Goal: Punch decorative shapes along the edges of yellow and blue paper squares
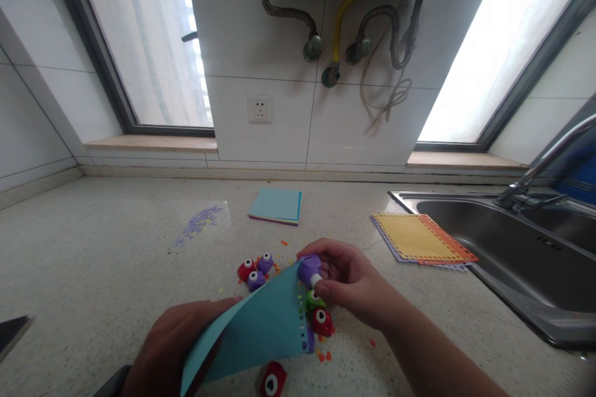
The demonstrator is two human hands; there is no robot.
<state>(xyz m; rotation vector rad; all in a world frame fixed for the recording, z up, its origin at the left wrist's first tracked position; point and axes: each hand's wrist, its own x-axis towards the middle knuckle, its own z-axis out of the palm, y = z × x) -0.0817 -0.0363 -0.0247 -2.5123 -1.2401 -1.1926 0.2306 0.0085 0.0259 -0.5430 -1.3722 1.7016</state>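
Note:
A sheet of blue paper [261, 329], bent into a curve, is gripped by my left hand [181, 335] at its left side. Small punched holes run along the sheet's right edge. My right hand [347, 276] holds a purple craft punch [309, 269] at the sheet's upper right corner, with the thumb near its white lever. Below that hand sit a green punch [315, 301] and a red punch [322, 321]. Another red punch [272, 379] lies nearer to me. Left of the sheet's top edge, a red punch [246, 270] and two purple punches [265, 262] stand together.
Blue sheets [277, 205] lie stacked near the wall. Yellow and orange sheets with punched borders [410, 237] rest beside the sink [493, 260]. Purple paper bits [200, 223] are piled at the left. Orange scraps [325, 356] dot the counter. A dark flat object [13, 332] sits at the left edge.

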